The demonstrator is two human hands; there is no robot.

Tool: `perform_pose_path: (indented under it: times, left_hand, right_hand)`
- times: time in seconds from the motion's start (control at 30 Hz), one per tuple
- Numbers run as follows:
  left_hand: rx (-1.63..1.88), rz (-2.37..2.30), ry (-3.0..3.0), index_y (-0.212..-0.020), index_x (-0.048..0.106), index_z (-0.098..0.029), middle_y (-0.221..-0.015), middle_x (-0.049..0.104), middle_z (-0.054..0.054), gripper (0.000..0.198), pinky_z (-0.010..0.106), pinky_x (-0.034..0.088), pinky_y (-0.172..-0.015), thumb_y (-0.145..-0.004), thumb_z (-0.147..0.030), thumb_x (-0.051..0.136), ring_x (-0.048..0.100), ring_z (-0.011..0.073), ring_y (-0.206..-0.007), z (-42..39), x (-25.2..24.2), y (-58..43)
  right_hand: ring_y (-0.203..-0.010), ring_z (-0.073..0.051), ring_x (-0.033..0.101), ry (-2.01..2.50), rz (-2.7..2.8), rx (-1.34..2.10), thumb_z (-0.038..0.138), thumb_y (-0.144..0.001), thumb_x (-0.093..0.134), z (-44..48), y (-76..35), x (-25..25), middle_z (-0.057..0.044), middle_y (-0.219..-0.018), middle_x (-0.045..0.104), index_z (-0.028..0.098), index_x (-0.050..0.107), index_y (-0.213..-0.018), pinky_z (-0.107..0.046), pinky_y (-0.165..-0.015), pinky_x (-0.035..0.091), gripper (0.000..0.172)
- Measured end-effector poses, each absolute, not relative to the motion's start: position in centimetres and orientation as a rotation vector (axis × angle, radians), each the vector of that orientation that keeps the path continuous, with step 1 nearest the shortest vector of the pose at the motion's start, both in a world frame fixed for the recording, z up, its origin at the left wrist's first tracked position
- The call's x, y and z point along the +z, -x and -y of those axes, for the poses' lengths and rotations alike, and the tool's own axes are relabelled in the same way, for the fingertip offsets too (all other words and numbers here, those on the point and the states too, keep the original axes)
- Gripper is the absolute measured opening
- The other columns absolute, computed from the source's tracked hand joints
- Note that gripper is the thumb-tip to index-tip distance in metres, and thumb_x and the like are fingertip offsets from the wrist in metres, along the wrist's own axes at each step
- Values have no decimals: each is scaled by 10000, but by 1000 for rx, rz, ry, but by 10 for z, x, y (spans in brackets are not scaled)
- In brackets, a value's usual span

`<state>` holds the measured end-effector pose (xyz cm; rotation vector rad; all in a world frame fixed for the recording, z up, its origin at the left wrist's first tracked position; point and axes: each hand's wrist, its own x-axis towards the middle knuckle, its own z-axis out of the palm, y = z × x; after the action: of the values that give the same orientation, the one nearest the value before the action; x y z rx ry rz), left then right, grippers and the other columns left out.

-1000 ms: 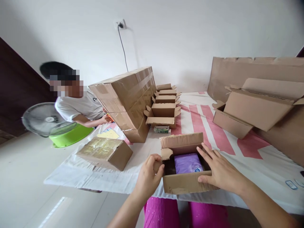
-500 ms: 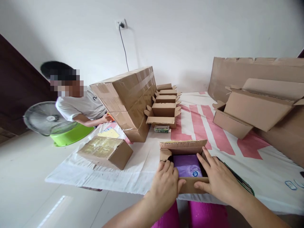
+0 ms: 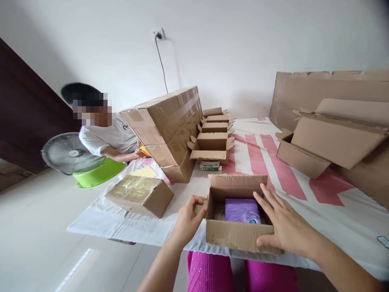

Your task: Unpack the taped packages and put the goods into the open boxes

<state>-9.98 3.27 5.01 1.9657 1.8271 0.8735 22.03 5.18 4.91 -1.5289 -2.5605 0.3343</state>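
An open cardboard box [image 3: 237, 236] stands at the table's front edge. Inside it lies a purple plastic-wrapped pack [image 3: 241, 209] with a small round blue mark; the pack leaves a gap at the box's left end. My left hand [image 3: 190, 217] pinches the left side flap, which is folded outward. Along the box's right side rests my right hand [image 3: 281, 225], its fingers spread and the thumb on the front wall. The box's back flap [image 3: 240, 180] stands up.
Behind the box are a small green-printed pack [image 3: 209, 166] and a row of open boxes [image 3: 212, 142]. Taped cartons [image 3: 167, 134] are stacked at left, near a single taped box [image 3: 139, 194]. Larger open boxes [image 3: 331, 138] sit at right. A person [image 3: 106, 134] sits beyond the stack.
My left hand has moved left from the box's front left corner and turned the side flap outward. The right hand stays at the right side. The view has shifted slightly.
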Motion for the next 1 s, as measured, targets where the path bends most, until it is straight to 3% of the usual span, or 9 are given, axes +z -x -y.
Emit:
perform_pose_path:
  times: [0.1,0.2,0.3,0.37,0.43,0.53,0.63,0.8,1.0]
  left_hand:
    - [813,-1879,-2251,-884,614,-210,-1419,524,119,129,563,415,-1070,-920,-268,504,466,313,-1345,-30,54,100]
    - [738,-1661,-2478,-1165,581,-198,-1490,459,150,250,541,343,-1147,-936,-232,486,375,290,-1424,-37,62,91]
    - [511,-1446,-2445,-1462,341,-160,-1577,294,223,763,568,305,-1164,-843,-464,667,245,346,-1481,-53,63,85]
    - [396,-1370,-2365,-1522,235,-137,-1609,136,270,1145,585,289,-1160,-643,-604,800,159,404,-1490,-63,61,86]
    - [358,-1310,-2321,-1538,205,-143,-1614,94,275,1301,576,296,-1156,-519,-623,855,154,421,-1487,-68,59,90]
    - [381,-1299,-2314,-1526,262,-190,-1606,158,246,1269,585,296,-1151,-489,-586,876,182,422,-1482,-67,58,93]
    - [381,-1313,-2302,-1457,393,-209,-1598,185,232,1140,583,318,-1139,-488,-550,886,242,426,-1463,-64,60,91]
    - [360,-1359,-2262,-1277,536,-195,-1601,160,237,968,558,354,-1127,-451,-547,900,299,423,-1441,-61,63,88]
    - [385,-1375,-2271,-1112,582,-199,-1602,161,227,831,553,404,-1084,-423,-520,919,357,436,-1407,-58,62,88]
  right_hand:
    - [-1481,-420,143,1577,2537,338,810,-595,674,-65,-218,56,-147,-1652,-34,230,183,-1567,-579,-1137,297,1233]
    - [-1447,-430,221,1528,2564,333,818,-557,689,-76,-213,66,-205,-1613,201,168,268,-1547,-591,-1121,306,1257]
    - [-1376,-416,326,1499,2608,352,779,-511,744,-82,-208,74,-215,-1459,449,134,347,-1513,-573,-1097,341,1256]
    - [-1340,-414,363,1537,2632,384,742,-475,787,-83,-206,79,-215,-1395,497,121,354,-1507,-563,-1066,379,1280]
    - [-1347,-432,354,1518,2643,376,724,-450,810,-82,-203,83,-225,-1399,486,110,378,-1490,-570,-1046,397,1283]
    - [-1323,-375,431,1283,2626,329,666,-696,718,-77,-189,86,-184,-1385,523,154,509,-1388,-517,-1042,420,885]
    - [-1118,-299,622,1377,2700,332,413,-957,486,-76,-169,83,-158,-1213,656,155,612,-1239,-453,-940,485,402]
    - [-1069,-354,665,1575,2891,359,314,-762,728,-89,-149,70,-236,-1153,687,72,681,-1134,-439,-908,494,446]
    - [-1089,-320,646,1513,2917,288,111,-811,555,-90,-150,63,-199,-1148,679,120,692,-1103,-454,-922,459,323]
